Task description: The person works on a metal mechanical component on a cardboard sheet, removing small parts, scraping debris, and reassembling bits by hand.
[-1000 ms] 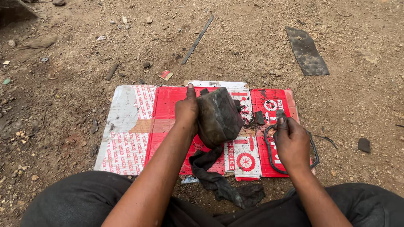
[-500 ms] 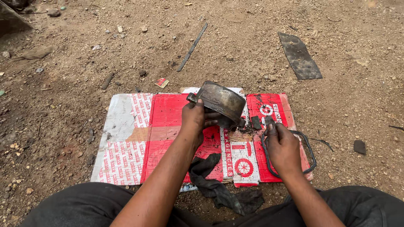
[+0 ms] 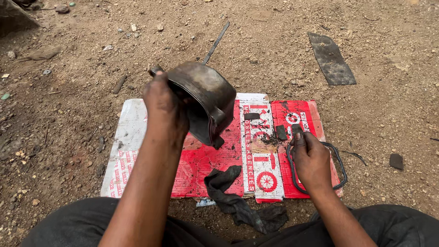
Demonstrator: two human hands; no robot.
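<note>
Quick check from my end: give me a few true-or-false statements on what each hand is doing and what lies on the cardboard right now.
1. The left hand holds a dark metal pot-shaped part up off the ground. True.
2. The right hand is raised in the air. False: it rests on the black rubber ring on the red and white cardboard sheet.
3. A dark rag lies at the cardboard's near edge. True.
4. The thin metal strip lies on the cardboard. False: it lies on the dirt beyond it.

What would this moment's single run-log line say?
left hand: holds dark metal housing lifted, tilted | right hand: on black rubber ring | surface: red-white cardboard on dirt | black rag near edge
</note>
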